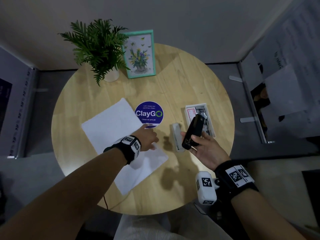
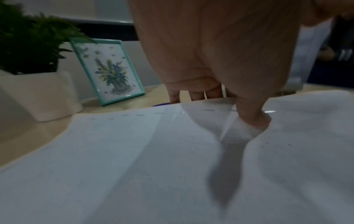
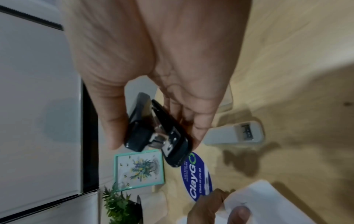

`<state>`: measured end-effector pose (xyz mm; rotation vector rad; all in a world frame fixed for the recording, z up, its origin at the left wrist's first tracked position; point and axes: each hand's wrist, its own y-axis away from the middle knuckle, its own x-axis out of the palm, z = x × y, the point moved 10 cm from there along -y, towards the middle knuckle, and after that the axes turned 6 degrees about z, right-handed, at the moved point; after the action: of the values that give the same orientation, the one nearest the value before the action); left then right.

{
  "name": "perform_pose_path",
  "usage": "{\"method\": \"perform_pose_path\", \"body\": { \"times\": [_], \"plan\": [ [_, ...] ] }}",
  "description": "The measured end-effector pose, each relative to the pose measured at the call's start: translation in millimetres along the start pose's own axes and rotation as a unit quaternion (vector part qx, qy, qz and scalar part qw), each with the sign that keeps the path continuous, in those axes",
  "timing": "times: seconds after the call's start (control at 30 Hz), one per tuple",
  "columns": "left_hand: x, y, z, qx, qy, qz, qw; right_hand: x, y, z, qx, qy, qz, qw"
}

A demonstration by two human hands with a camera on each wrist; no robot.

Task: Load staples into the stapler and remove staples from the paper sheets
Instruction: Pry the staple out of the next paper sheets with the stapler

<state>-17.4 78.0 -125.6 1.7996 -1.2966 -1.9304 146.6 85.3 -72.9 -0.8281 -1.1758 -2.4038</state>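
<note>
My right hand (image 1: 195, 137) is palm up above the table and grips a black stapler (image 1: 193, 131), whose jaws (image 3: 159, 131) are slightly apart. A second, grey stapler (image 1: 176, 135) lies flat on the table just left of that hand. Behind it stands a white box of staples (image 1: 206, 105). My left hand (image 1: 149, 135) pinches the far edge of the white paper sheets (image 1: 110, 125): the thumb (image 2: 252, 119) is on top and the fingers (image 2: 195, 95) are past the edge. A row of staples (image 2: 140, 115) runs along that edge. The sheets bulge up beside the thumb.
The round wooden table (image 1: 199, 80) carries a blue ClayGo sticker (image 1: 149, 113) at its middle, partly under my left fingertips. A potted fern (image 1: 98, 47) and a teal picture frame (image 1: 139, 54) stand at the back. Dark floor and panels surround the table.
</note>
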Motion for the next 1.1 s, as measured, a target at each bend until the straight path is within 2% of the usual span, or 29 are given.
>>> {"method": "perform_pose_path", "body": {
  "times": [0.07, 0.2, 0.3, 0.37, 0.5, 0.63, 0.73, 0.8, 1.1],
  "plan": [
    [-8, 11, 5, -0.015, 0.091, -0.019, 0.996, 6, 1, 9, -0.023, -0.011, 0.004, 1.0],
    [-33, 47, 19, -0.064, 0.247, -0.081, 0.963, 27, 0, 41, -0.087, -0.005, -0.009, 0.996],
    [-61, 75, 25, -0.092, 0.281, -0.171, 0.94, 42, 3, 72, -0.146, 0.002, -0.092, 0.985],
    [-82, 96, 24, -0.108, 0.297, -0.243, 0.917, 63, 8, 95, -0.195, 0.069, -0.124, 0.97],
    [-122, 132, 12, -0.142, 0.287, -0.345, 0.883, 125, 20, 130, -0.292, 0.228, -0.096, 0.924],
    [-146, 153, 0, -0.15, 0.263, -0.376, 0.876, 167, 24, 138, -0.337, 0.335, -0.062, 0.878],
    [-153, 164, -4, -0.146, 0.254, -0.39, 0.873, 177, 26, 138, -0.34, 0.427, -0.077, 0.834],
    [-155, 168, -6, -0.137, 0.252, -0.397, 0.872, 175, 27, 138, -0.341, 0.455, -0.089, 0.818],
    [-153, 178, -9, -0.109, 0.264, -0.418, 0.862, 175, 18, 127, -0.303, 0.481, -0.05, 0.821]
  ]
}}
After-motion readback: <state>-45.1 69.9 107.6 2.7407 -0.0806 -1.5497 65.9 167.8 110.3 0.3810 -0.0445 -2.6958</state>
